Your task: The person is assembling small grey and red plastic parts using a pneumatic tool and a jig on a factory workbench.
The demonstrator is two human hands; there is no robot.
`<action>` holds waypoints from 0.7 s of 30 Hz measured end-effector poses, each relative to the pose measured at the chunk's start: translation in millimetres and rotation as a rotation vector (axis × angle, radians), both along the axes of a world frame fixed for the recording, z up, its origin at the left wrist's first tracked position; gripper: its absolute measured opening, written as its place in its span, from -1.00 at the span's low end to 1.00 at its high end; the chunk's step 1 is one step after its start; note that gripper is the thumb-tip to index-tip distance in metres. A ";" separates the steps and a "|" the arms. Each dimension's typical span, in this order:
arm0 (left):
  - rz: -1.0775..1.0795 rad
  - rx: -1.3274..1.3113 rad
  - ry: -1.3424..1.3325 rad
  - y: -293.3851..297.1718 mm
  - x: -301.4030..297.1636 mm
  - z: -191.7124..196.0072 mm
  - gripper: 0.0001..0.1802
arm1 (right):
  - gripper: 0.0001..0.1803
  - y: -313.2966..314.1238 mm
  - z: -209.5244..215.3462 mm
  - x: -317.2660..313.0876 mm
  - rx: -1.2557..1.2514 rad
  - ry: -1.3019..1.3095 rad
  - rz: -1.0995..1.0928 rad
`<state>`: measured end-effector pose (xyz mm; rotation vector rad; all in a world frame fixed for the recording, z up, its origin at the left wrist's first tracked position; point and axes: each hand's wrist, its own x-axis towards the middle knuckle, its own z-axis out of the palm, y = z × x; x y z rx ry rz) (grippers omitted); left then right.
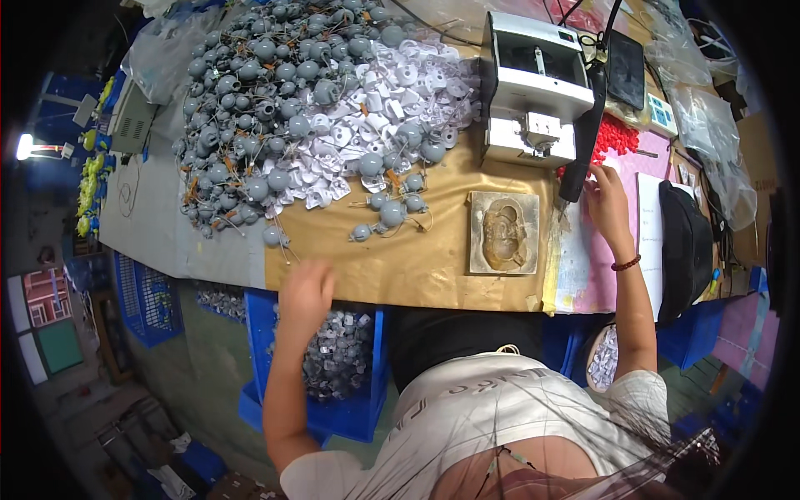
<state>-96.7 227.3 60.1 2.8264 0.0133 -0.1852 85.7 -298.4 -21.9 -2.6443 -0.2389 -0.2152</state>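
My right hand (608, 200) reaches to the near edge of a pile of small red parts (615, 136), beside a black bar-shaped tool (583, 142). Its fingers are curled together there; whatever they pinch is too small to make out. Over the table's front edge, my left hand (307, 287) is smeared by motion, so its fingers cannot be read. Just beyond it lies a grey ball-shaped part (275, 236) with thin strings. A small group of similar grey parts (392, 213) rests on the brown table cover, apart from the big heap.
A large heap of grey ball parts (242, 108) adjoins loose white plastic pieces (400, 92). A white machine (533, 75) stands behind a metal mould block (503, 233). At right are a paper sheet (650, 242) and a black bag (685, 250). Below, a blue bin (377, 392) holds grey parts.
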 end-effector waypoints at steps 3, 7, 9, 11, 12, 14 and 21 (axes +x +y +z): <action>0.073 0.178 -0.356 -16.6 66.1 -23.7 -0.76 | -0.65 0.8 -6.2 5.6 -0.134 -0.072 0.050; 0.134 0.340 -0.390 -30.4 123.3 -38.3 -0.69 | -0.66 -2.4 -13.1 11.2 -0.112 -0.100 0.083; 0.147 0.354 -0.350 -32.3 131.8 -47.3 -0.69 | -0.67 -0.4 -10.3 11.8 -0.073 -0.102 0.090; 0.141 0.227 -0.394 -31.5 126.4 -44.8 -0.71 | -0.69 1.3 -6.3 9.8 0.019 -0.072 0.069; 0.136 0.162 -0.414 -35.1 123.2 -38.8 -0.71 | -0.70 1.3 -3.9 8.2 0.090 -0.042 0.043; 0.167 -0.007 -0.549 -50.8 117.2 -16.7 -0.71 | -0.73 -4.1 -5.1 5.8 0.264 -0.030 0.000; -0.444 -0.548 -0.352 -172.3 87.3 10.8 -0.77 | -0.85 18.1 35.5 -12.3 0.850 0.110 -0.008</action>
